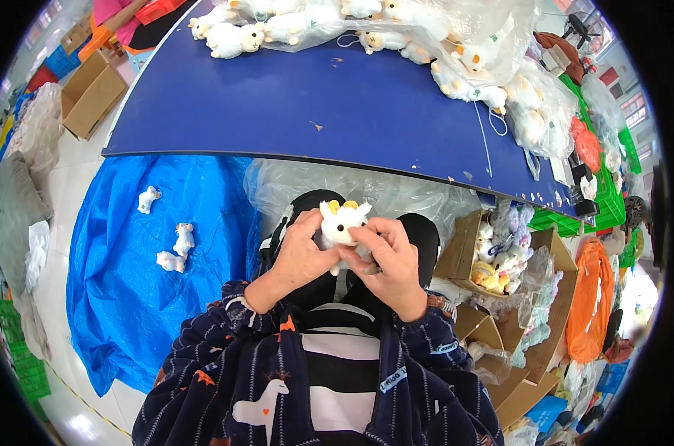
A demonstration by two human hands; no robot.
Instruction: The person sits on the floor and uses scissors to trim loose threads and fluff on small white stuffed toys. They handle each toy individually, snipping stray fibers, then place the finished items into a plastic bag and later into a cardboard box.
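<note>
A small white plush goat [342,220] with yellow horns and dark eyes is held above my lap, its face turned up. My left hand [301,254] wraps round its left side, fingers behind the head. My right hand [387,260] grips the other side, with thumb and forefinger pressed at the face. The rest of its body is mostly hidden by my fingers. On the blue sheet [121,290] to my left lie several similar white plush toys [183,239].
A blue table [277,108] spans ahead, bearing many white plush toys [233,39], clear plastic bags and white strings. Cardboard boxes [552,297] of plush toys stand at my right, near an orange bag [590,305]. An open carton [92,93] and another person [118,18] are far left.
</note>
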